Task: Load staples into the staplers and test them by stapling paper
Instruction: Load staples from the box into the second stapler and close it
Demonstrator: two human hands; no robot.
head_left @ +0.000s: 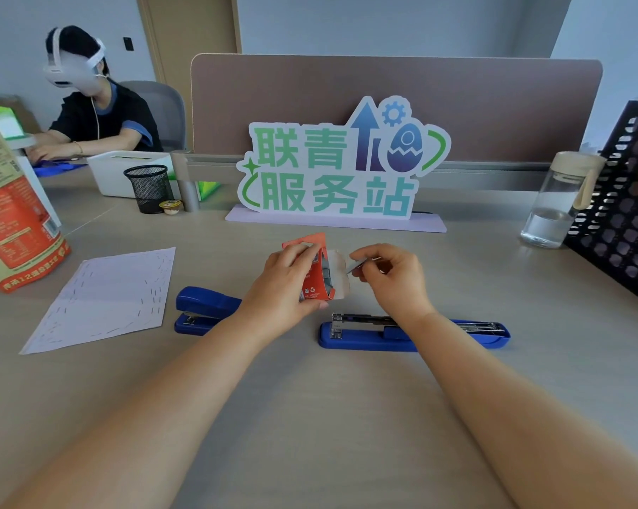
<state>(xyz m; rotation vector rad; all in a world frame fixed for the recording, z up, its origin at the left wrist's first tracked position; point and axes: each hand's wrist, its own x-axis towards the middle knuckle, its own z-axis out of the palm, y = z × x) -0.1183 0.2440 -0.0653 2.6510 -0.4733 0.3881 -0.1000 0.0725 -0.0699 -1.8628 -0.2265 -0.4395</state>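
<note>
My left hand [286, 279] grips a small red staple box [319, 273] held above the desk, its end flap open toward the right. My right hand [391, 277] pinches a thin silver strip of staples [358, 265] at the box's mouth. Below my right wrist lies a blue stapler [413, 334] folded fully open and flat, its metal staple channel exposed. A second blue stapler [203, 310], closed, rests to the left, partly hidden by my left forearm. A white sheet of paper [108, 297] dotted with several staples lies at the left.
A standing sign with green characters [343, 167] is behind the hands. A water bottle [559, 200] and a black mesh rack [626, 214] stand at the right. A red-and-tan bag [13, 211], a mesh pen cup [150, 189] and another person [97, 104] are at the left.
</note>
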